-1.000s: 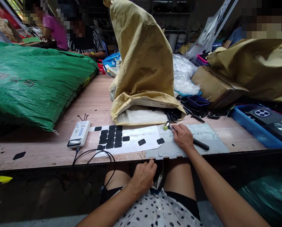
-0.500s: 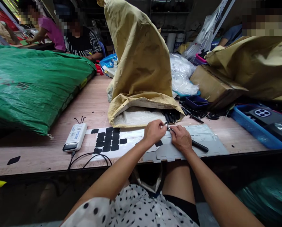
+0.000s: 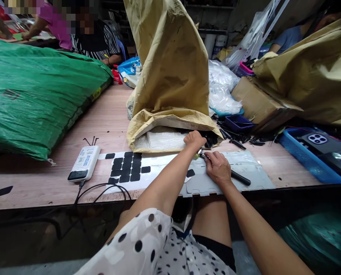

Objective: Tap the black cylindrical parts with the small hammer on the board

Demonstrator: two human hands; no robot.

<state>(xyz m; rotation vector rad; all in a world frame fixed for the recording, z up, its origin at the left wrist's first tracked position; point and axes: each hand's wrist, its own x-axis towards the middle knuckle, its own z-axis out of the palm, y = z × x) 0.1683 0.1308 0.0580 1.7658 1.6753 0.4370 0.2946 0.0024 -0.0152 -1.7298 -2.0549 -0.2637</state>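
Observation:
My right hand (image 3: 217,168) grips a thin black tool (image 3: 239,177) with a metal tip, resting on a grey plastic sheet (image 3: 250,168) at the table's near edge. My left hand (image 3: 195,139) reaches forward to the mouth of a tan paper sack (image 3: 170,76), fingers curled down among the black stick-like parts (image 3: 210,139) spilling from it; whether it holds one I cannot tell. A white backing sheet (image 3: 159,170) with several black rectangular pads (image 3: 127,170) lies left of my hands.
A white power bank (image 3: 84,163) with a black cable (image 3: 102,191) sits left. A green woven sack (image 3: 39,99) fills the left side. A blue tray (image 3: 316,152) with phone cases stands right, behind it cardboard boxes (image 3: 259,103). Other people sit at the far left.
My left hand rose from my lap, met the right hand at the tool's tip, then moved forward to the sack's mouth. The right hand stayed on the tool.

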